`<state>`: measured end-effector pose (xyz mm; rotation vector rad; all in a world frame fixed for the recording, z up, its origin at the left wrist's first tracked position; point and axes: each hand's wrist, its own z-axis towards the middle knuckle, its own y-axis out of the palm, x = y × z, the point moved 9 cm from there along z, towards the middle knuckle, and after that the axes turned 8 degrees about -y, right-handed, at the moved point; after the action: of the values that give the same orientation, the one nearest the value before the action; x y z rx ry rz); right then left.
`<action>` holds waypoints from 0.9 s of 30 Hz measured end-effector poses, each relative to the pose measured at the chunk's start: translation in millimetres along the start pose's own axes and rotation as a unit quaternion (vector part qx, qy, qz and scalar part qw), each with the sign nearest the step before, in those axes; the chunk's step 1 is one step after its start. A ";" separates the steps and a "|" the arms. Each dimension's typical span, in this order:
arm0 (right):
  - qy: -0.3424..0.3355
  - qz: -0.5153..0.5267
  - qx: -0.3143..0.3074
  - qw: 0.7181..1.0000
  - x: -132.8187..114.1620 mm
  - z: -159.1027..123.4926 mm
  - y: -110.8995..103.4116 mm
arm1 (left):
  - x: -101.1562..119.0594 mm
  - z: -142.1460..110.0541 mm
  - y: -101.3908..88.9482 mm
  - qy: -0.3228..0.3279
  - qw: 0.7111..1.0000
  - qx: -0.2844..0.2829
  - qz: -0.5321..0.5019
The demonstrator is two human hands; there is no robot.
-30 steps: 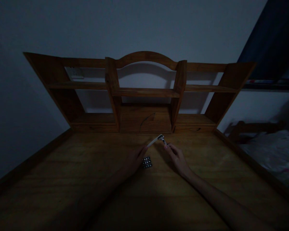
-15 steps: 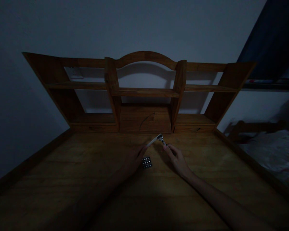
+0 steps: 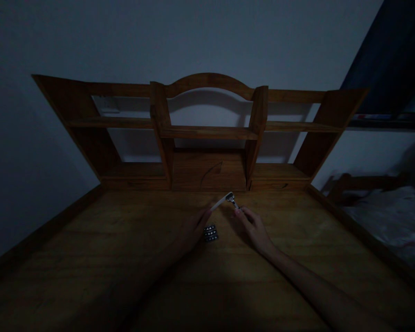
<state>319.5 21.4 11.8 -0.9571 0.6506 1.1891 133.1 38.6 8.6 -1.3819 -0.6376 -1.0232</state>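
In the head view my right hand [image 3: 254, 227] is closed around the handle of a razor [image 3: 231, 198], its metallic head pointing up and away from me. My left hand [image 3: 195, 226], in shadow, grips the near end of a slim white stick [image 3: 218, 203]. The far tip of that stick meets the razor's head; whether it bears bristles is too dark to tell. Below, between my forearms, a small black pack with silvery rows [image 3: 210, 233], like razor cartridges, lies on the wooden desk [image 3: 207, 286]. Part of it is close to my left hand's edge.
A wooden shelf unit [image 3: 209, 133] with open compartments and low drawers runs along the desk's back. Raised wooden edges [image 3: 359, 242] border the desk at both sides. To the right lies a pale crumpled plastic-like heap [image 3: 397, 221]. The room is dim.
The hands stay almost in place. The razor's head and the white stick shift only very slightly against each other.
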 end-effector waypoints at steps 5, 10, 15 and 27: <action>0.005 0.005 0.010 1.000 -1.2 -0.4 -2.3 | 2.3 -1.0 0.1 0.003 1.000 -0.005 0.002; -0.003 -0.006 0.010 1.000 -5.0 0.2 -3.6 | 2.4 -1.2 -0.7 0.009 1.000 0.003 0.000; -0.003 0.005 0.008 1.000 -6.1 0.1 -3.8 | 3.9 -1.2 -3.5 0.015 1.000 0.018 0.013; -0.010 -0.022 0.005 1.000 -10.9 -0.2 -7.5 | -0.1 1.3 -8.0 0.017 0.999 0.035 0.003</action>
<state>323.7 15.5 22.9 -0.9459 0.6169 1.1538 126.3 40.8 12.5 -1.3032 -0.6377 -1.0085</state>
